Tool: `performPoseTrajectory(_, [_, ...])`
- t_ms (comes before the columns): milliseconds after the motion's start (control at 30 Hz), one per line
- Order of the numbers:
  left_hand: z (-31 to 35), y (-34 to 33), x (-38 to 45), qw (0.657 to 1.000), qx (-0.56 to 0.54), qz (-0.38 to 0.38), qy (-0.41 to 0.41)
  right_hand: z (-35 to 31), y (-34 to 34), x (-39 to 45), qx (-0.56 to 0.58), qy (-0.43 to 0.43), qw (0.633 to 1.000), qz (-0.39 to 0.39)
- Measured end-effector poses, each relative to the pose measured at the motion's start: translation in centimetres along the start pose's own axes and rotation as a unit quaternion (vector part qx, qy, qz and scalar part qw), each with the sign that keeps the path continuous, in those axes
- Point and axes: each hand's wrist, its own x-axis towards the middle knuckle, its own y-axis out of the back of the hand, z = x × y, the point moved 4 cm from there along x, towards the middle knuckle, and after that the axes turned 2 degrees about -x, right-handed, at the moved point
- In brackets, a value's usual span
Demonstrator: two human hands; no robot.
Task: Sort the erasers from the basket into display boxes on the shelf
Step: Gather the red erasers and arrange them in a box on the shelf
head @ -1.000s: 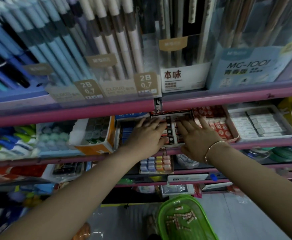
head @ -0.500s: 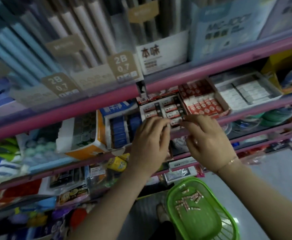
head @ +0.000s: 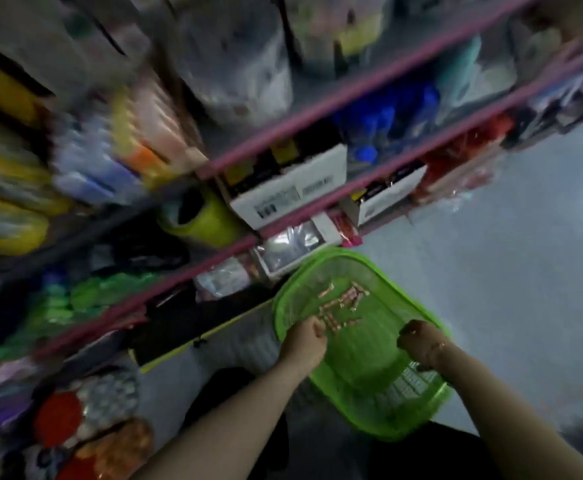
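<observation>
erasers (head: 340,304) lie loose in a small scatter on the bottom of the green basket (head: 418,407), toward its far end, the end nearest the shelf (head: 283,131); the basket sits on the floor (head: 508,254) at the shelf's foot. both hands are down over it. the left hand (head: 304,341) hangs at the basket's left rim with its fingers curled, right at the near edge of the scatter; whether it already pinches an eraser i cannot tell, the view is too blurred. the right hand (head: 420,342) hovers over the middle of the basket, fingers curled too, and what it holds, if anything, i cannot tell either. the display boxes are not readable here; the shelf is a smear of packets behind pink rails. judging by the handful of pieces in the basket, the sorting is not finished: this looks like a reach for a fresh batch, which must then go up to the boxes.
</observation>
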Motion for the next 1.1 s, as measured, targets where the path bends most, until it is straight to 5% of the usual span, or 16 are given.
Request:
performPoseTrajectory(133, [-5.4,-7.8,11.4,0.980,0.182,-0.067,-0.052,3.1,-8.0,12.7,-0.019,0.001,0.999,0.032])
performPoseTrajectory(300, [-9.1,-14.2,21.9,0.911,0.393,-0.103,-0.072,1.9,-13.8,25.7,-0.110,0.158,0.976,0.098])
performPoseTrajectory(467, [-10.3,-16.2,28.0,0.942,0.325,-0.001,-0.085,-1.2,-16.1,33.2,-0.339,0.248,0.887,0.190])
performPoseTrajectory(533, [-10.9,-16.7,29.1,0.930,0.349,0.039,-0.106,-1.0,-17.0,34.2,-0.406,0.235,0.862,0.191])
performPoseTrajectory(700, [-11.1,-17.1,30.7,0.900,0.409,0.092,-0.117,-0.5,-18.4,34.5,-0.372,0.240,0.867,0.229])
performPoseTrajectory(867, [-9.8,-17.6,31.8,0.875,0.446,0.072,-0.175,-0.9,-18.0,35.2,-0.447,0.277,0.809,0.264])
performPoseTrajectory(1000, [-9.0,-16.4,31.6,0.933,0.312,0.075,-0.160,-0.9,-16.3,34.9,-0.353,0.328,0.845,0.232])
performPoseTrajectory(1100, [-9.0,-15.9,31.6,0.935,0.307,0.103,-0.144,0.0,-14.7,34.2,-0.204,0.296,0.895,0.263])
